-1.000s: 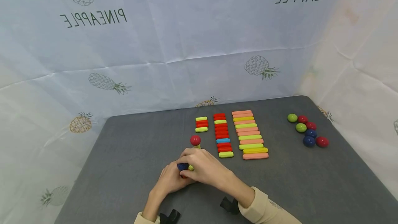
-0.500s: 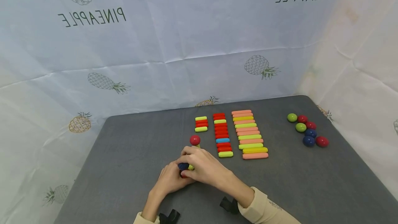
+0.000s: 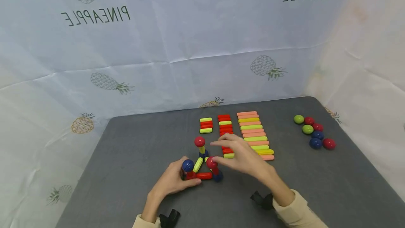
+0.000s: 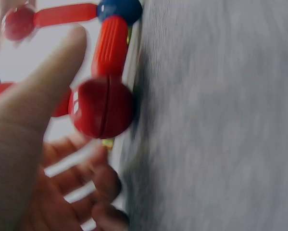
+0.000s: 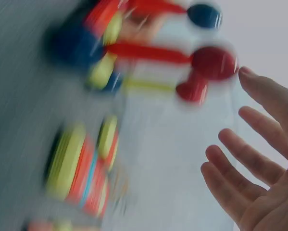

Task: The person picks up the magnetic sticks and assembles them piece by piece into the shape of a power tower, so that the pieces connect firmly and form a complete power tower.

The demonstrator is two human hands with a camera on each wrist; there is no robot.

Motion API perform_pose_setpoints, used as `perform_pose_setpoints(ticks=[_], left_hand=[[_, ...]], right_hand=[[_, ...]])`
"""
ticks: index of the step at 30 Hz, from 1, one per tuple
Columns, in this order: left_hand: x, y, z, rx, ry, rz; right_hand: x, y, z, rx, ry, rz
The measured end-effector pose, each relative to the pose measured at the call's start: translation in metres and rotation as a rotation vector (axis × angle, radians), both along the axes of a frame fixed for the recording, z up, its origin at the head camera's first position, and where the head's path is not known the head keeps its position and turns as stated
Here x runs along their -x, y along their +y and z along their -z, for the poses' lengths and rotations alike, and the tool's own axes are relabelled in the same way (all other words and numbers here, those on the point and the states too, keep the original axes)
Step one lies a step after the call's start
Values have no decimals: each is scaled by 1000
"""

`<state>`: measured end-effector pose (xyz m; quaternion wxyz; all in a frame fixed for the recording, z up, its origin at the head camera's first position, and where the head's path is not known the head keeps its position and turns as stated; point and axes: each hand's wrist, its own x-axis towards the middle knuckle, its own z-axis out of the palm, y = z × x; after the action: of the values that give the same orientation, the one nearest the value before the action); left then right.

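A ball-and-stick model (image 3: pixel 204 176) stands at the front middle of the table, its base a triangle of red and yellow-green sticks with balls at the corners. Three upright sticks bear a blue ball (image 3: pixel 188 165), a red ball (image 3: pixel 211 162) and, at the back, another red ball (image 3: pixel 199 141). My left hand (image 3: pixel 171 178) holds the left corner, thumb along the front and fingers bent behind. The left wrist view has that corner's red ball (image 4: pixel 103 107) between them. My right hand (image 3: pixel 245 156) is spread, its thumb tip close by the right red ball (image 5: pixel 215 63); contact cannot be told.
Behind the model lie rows of short sticks (image 3: pixel 206 125), red sticks (image 3: pixel 225 126) and longer pink, yellow and green sticks (image 3: pixel 253 135). Several loose red, blue and green balls (image 3: pixel 317 135) sit at the right of the grey table (image 3: pixel 142 143). A printed cloth (image 3: pixel 177 38) hangs behind.
My right hand has lifted off the model's left part and moved right, its fingers spreading. The model is now uncovered, with its uprights in sight. My left hand has barely shifted.
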<state>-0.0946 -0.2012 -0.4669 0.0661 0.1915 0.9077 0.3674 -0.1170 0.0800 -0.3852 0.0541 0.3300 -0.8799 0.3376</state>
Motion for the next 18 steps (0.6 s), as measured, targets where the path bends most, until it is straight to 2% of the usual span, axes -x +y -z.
perform_pose_setpoints(ticks=[3, 8, 12, 18], left_hand=[[1, -6, -4, -55, -1, 38], [1, -10, -7, -85, -29, 121], [2, -8, -5, -59, -22, 101], [3, 0, -1, -35, 13, 59]], right_hand=[[4, 36, 6, -26, 4, 109], [5, 79, 25, -147, 12, 176], [3, 91, 39, -286, -18, 171], [2, 96, 52, -328, -24, 163]])
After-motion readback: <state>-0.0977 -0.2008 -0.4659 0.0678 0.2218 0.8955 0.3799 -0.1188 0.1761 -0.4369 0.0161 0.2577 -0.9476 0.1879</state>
